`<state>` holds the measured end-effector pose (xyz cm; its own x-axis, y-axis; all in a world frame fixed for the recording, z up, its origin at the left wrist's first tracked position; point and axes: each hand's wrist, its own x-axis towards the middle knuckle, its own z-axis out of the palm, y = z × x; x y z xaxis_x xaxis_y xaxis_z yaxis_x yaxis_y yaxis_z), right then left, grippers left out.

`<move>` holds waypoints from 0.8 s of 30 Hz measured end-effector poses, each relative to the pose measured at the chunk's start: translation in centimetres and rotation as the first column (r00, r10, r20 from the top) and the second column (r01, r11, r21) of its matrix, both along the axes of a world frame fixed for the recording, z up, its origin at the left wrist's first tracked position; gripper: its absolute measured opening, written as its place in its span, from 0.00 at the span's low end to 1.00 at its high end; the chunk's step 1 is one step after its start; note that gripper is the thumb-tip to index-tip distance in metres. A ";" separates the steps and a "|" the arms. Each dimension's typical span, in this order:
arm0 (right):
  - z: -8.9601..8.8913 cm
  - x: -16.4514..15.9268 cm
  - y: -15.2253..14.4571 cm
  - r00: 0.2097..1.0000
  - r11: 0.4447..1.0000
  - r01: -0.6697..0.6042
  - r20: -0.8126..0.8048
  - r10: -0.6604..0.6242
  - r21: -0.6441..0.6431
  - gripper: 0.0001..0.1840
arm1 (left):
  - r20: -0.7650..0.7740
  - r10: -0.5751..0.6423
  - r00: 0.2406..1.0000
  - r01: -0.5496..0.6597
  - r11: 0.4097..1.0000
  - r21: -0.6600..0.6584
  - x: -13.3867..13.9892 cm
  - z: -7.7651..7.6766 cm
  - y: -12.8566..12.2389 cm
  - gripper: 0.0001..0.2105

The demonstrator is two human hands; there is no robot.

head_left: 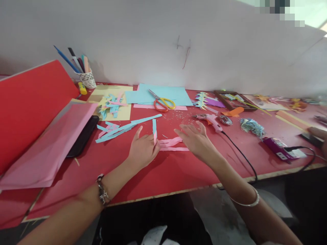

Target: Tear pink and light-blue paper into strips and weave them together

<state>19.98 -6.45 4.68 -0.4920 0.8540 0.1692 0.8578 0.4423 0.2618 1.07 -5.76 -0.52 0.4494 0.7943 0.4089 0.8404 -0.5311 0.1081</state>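
Between the fingers of my left hand (142, 149) is a short paper strip (154, 126), blue at its upper end and pink lower down, standing up from the grip. My right hand (198, 140) hovers palm down with its fingers stretched out, over the right ends of loose pink paper strips (171, 142). Those strips lie flat on the red table (153, 180) between both hands. Long light-blue paper strips (122, 131) rest left of my left hand. Beyond my right hand lies a pink glue gun (209, 119), its black cord running toward the table's front edge.
Scissors (161, 102) lie on blue paper sheets (178, 94) at the back. A pen cup (87, 80), pink sheets (48, 146) and a dark phone-like slab (83, 137) are on the left. A purple extension box (279, 148) sits right, near another person's hand (319, 132).
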 end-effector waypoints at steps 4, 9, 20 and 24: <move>0.6 -1.5 0.4 1.000 0.992 -0.022 -0.015 0.020 -0.123 0.15 | -0.019 -0.030 0.999 0.031 0.999 0.044 0.0 0.1 -0.2 0.19; 0.5 -4.3 1.3 0.989 0.973 -0.141 -0.064 0.132 -0.182 0.12 | 0.031 -0.020 0.999 0.019 0.999 0.045 0.1 0.5 -0.4 0.15; 0.9 -5.0 1.2 0.810 0.828 -0.361 -0.585 0.050 -0.429 0.14 | 0.056 0.010 0.998 -0.014 0.997 0.072 0.4 0.4 -0.1 0.16; 0.7 -4.7 1.5 0.730 0.829 -0.424 -0.680 0.073 -0.366 0.15 | -0.022 0.059 0.998 -0.058 0.996 0.061 0.4 0.5 -0.1 0.19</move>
